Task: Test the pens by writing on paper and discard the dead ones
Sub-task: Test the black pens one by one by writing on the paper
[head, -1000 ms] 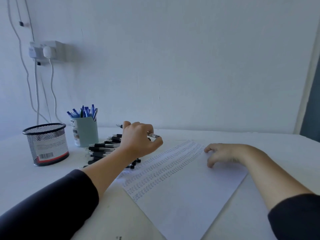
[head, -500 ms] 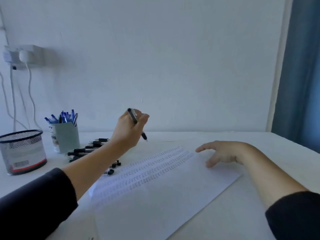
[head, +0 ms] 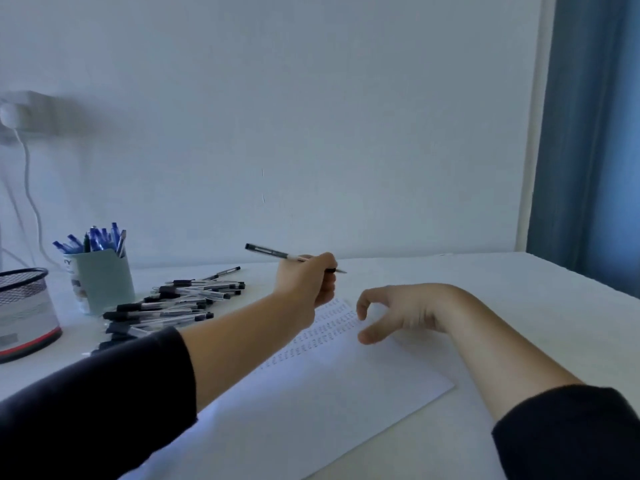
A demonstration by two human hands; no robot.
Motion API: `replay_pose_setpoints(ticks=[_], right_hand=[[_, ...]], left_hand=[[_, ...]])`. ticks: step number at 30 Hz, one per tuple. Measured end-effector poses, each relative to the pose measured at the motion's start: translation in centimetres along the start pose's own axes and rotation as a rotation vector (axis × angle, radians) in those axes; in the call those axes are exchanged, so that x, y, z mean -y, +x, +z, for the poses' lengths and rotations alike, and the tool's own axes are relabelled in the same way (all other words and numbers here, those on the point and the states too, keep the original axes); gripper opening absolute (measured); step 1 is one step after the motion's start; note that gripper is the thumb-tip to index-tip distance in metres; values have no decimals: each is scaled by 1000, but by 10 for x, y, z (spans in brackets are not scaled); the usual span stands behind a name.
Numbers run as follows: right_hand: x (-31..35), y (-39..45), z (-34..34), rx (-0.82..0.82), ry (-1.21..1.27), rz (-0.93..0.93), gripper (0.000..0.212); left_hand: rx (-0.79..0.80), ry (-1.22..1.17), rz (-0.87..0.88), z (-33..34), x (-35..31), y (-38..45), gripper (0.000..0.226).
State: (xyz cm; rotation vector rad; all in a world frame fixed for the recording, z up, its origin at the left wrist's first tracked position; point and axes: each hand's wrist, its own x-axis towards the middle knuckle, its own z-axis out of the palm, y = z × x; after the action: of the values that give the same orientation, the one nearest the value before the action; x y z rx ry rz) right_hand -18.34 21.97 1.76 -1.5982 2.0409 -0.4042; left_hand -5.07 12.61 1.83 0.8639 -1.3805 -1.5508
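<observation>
1. A white table (head: 450, 282) is bearing everything, with a blue curtain (head: 595, 133) hanging at the right.
2. A white sheet of paper (head: 311, 403), with rows of small test marks across its far part, is lying flat at the centre.
3. A black wire-mesh basket (head: 24, 313) is standing at the far left, just beside a pale green cup (head: 104, 282) of blue pens.
4. A heap of black-capped clear pens (head: 173, 303) is lying between cup and paper.
5. The left hand (head: 308, 282) is pinching a black-capped clear pen (head: 277, 253) above the paper's far edge, fingers curled round it.
6. The right hand (head: 398, 313) is hovering over the paper, fingers loosely curled, holding nothing.
</observation>
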Motion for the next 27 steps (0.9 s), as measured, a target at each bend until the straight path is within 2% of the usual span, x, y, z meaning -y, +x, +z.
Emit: replay_pose_setpoints(ticks=[2, 7, 12, 19, 27], right_hand=[[-6, 2, -3, -31, 65, -46, 29], [-4, 4, 0, 59, -9, 9, 55], [11, 8, 5, 99, -97, 2, 65], [10, 12, 8, 129, -115, 12, 73], [9, 8, 8, 141, -88, -1, 81]], left_hand=[[-4, 33, -6, -6, 11, -4, 12], [88, 206, -11, -24, 16, -10, 14], [128, 251, -75, -36, 6, -11, 17], [86, 162, 67, -15, 7, -13, 15], [62, 443, 123, -14, 27, -15, 15]])
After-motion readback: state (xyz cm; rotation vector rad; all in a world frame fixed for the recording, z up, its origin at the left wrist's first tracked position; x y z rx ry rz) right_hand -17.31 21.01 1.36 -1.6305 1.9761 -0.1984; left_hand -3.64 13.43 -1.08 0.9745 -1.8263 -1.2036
